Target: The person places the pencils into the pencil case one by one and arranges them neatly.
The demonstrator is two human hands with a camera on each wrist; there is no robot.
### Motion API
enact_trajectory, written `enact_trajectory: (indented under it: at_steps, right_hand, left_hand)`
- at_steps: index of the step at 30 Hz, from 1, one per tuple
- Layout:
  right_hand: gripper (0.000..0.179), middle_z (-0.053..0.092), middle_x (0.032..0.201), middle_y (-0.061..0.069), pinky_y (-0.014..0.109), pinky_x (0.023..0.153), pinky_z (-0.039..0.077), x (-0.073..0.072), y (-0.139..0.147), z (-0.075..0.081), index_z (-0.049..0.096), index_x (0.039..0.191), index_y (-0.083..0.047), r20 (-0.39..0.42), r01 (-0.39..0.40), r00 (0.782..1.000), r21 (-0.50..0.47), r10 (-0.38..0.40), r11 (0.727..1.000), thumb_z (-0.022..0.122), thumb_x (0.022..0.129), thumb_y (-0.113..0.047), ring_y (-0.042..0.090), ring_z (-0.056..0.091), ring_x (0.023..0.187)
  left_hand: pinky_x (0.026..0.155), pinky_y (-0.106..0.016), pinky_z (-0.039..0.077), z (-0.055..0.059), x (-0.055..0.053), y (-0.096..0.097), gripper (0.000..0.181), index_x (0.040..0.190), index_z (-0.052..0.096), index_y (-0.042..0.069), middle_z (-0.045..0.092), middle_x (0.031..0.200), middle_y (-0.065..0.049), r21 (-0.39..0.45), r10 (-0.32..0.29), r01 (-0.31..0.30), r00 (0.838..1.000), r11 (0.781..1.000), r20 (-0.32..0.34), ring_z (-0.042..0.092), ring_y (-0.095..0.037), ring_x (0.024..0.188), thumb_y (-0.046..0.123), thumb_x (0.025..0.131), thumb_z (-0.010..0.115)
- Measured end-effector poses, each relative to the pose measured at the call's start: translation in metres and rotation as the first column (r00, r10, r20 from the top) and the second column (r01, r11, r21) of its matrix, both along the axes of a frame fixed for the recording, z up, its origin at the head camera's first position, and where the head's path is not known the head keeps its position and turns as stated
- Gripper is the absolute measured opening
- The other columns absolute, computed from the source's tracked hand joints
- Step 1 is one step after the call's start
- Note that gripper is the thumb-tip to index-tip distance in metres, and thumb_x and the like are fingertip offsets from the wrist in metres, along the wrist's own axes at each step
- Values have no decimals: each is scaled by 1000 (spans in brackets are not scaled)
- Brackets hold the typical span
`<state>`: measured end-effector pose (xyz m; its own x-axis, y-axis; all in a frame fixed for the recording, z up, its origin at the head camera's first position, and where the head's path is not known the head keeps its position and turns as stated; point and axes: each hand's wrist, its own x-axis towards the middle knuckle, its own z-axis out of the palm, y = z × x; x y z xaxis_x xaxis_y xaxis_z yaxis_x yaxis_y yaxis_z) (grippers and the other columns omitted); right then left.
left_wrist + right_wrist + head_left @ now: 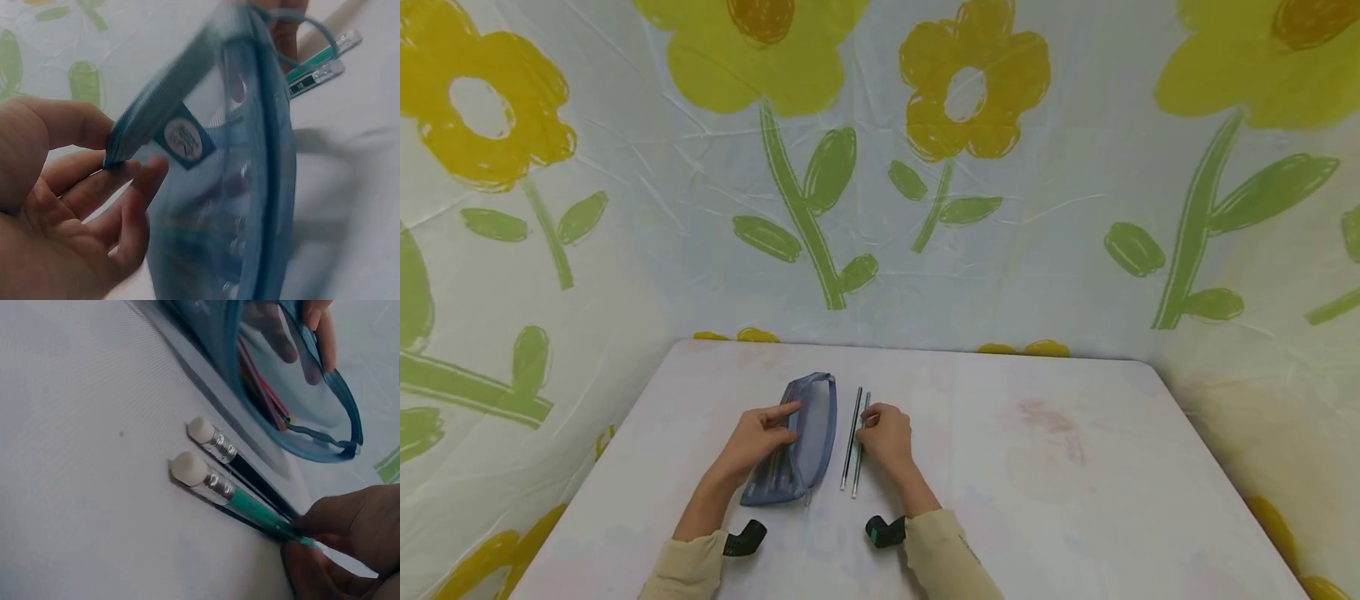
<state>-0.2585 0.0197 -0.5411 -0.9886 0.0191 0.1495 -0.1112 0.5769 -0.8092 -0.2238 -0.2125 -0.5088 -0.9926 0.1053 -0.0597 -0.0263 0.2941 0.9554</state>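
A blue see-through mesh pencil case [815, 433] stands with its zipped mouth spread apart. My left hand [752, 440] pinches one edge of that mouth between thumb and fingers, beside a small label [183, 139] inside. Through the opening, several thin coloured sticks [265, 381] show, one of them pink. To the right of the case, two pencils with white erasers lie side by side on the table: a black pencil [259, 478] and a green pencil [256, 511]. Thumb and fingers of my right hand [887, 435] pinch the green pencil along its shaft; its tip end is hidden in the right wrist view.
The white table [1000, 500] has a faint reddish stain [1052, 421] right of centre. Cloth walls [1037, 275] printed with yellow flowers rise behind the table and at both sides. Black camera mounts [745, 538] sit at both cuffs.
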Motion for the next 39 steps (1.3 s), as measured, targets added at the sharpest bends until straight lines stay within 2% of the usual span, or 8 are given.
enact_trajectory:
  at_steps: [6, 12, 17, 22, 26, 32, 37, 39]
  right_hand:
    - [18, 57, 64, -1, 29, 50, 43, 2, -1, 7, 73, 89, -1, -19, -5, 1000, 100, 7, 995, 77, 72, 1, 14, 51, 57]
    - [22, 61, 66, 0, 28, 47, 43, 0, 2, 13, 74, 91, -1, 39, -34, 999, 123, 29, 992, 71, 69, 2, 13, 53, 56]
    - [24, 62, 67, 2, 28, 48, 44, 0, 10, 15, 74, 99, -1, 122, -117, 986, 22, 113, 993, 71, 75, -2, 13, 54, 53]
    - [29, 64, 74, 5, 29, 50, 48, 3, 15, 15, 72, 108, -1, 161, -158, 970, -148, 182, 976, 68, 79, -2, 14, 57, 54]
    - [33, 64, 80, 9, 32, 54, 54, 6, 14, 18, 70, 112, 1, 165, -164, 961, -306, 222, 938, 66, 80, 0, 16, 61, 58]
    - [38, 63, 86, 14, 37, 61, 56, 6, 3, 26, 66, 118, 6, 159, -159, 946, -533, 283, 831, 66, 80, 5, 25, 68, 68]
    - [36, 59, 86, 12, 39, 64, 57, 5, -8, 36, 66, 117, 5, 148, -101, 960, -608, 237, 788, 66, 80, 6, 22, 66, 68]
    - [35, 59, 86, 12, 41, 64, 57, 4, -12, 37, 67, 115, 4, 135, -75, 971, -616, 198, 784, 66, 80, 7, 19, 64, 65]
  left_hand:
    - [101, -53, 37, -4, -1, 0, 48, 133, 59, 2, 54, 137, -16, -26, 19, -20, 999, 999, -48, 46, -36, 128, 0, 86, 67]
    - [103, -53, 34, -4, -3, -4, 51, 136, 57, 2, 50, 141, -14, -44, -12, 10, 999, 999, -53, 35, -36, 136, 2, 86, 68]
    - [102, -54, 36, -3, -5, -9, 55, 138, 56, 5, 50, 142, -13, -75, 24, -28, 998, 997, -50, 36, -37, 135, 3, 85, 69]
    - [99, -54, 39, -3, -4, -11, 54, 137, 56, 4, 52, 139, -15, -108, 12, -16, 999, 994, -40, 39, -37, 132, 5, 85, 70]
    - [99, -54, 39, -6, -3, -13, 53, 136, 58, 6, 53, 138, -16, -108, 8, -11, 1000, 994, -27, 40, -38, 132, 5, 85, 71]
    - [98, -53, 40, -11, -3, -13, 54, 136, 58, 6, 53, 138, -14, -103, -22, 19, 999, 995, -25, 40, -37, 132, 6, 84, 73]
    - [99, -53, 39, -11, -4, -9, 55, 135, 58, 6, 53, 138, -12, -104, -45, 42, 999, 994, -20, 40, -37, 132, 7, 83, 75]
    - [99, -54, 38, -5, -1, -5, 54, 135, 57, 3, 53, 139, -14, -109, -46, 44, 999, 993, -17, 39, -38, 132, 5, 83, 74]
